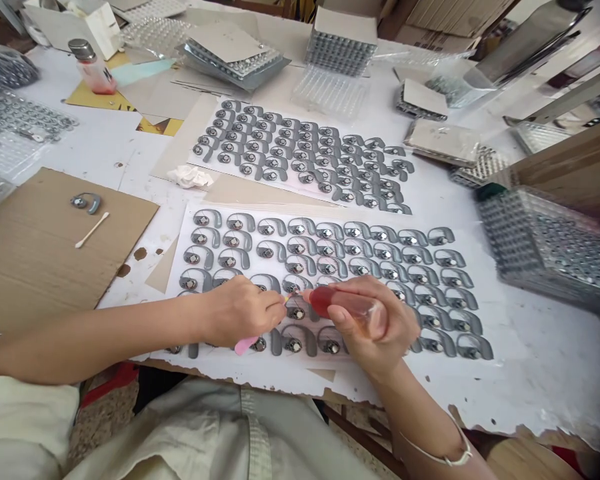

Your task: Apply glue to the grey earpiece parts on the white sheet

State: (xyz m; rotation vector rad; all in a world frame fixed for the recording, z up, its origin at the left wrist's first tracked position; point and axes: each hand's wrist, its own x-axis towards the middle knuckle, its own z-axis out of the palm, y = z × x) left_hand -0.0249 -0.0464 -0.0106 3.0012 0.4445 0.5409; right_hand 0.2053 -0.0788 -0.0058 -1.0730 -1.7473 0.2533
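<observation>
My right hand [387, 327] is wrapped round a small clear squeeze bottle [350, 310] with red liquid in it, tipped so its nozzle points left. Closed in a pinch, my left hand [240, 310] grips a thin pink tool [246, 345]; a yellowish tip shows by the fingertips, and its kind is mostly hidden. Both tips meet just above a grey ear-hook earphone shell [296, 311] with a round metallic part and fine wires. Rows of similar shells lie on the white sheet [470, 273] beneath my hands, some covered by them.
Beyond lies a second sheet of ear-hook shells [300, 147]. At left, a cardboard piece [45, 253] carries one shell [85, 201] and a cotton swab [92, 230]. A jar [93, 67], crumpled tissue [190, 177] and stacked plastic trays [343, 43] stand farther back; more trays [545, 240] are at right.
</observation>
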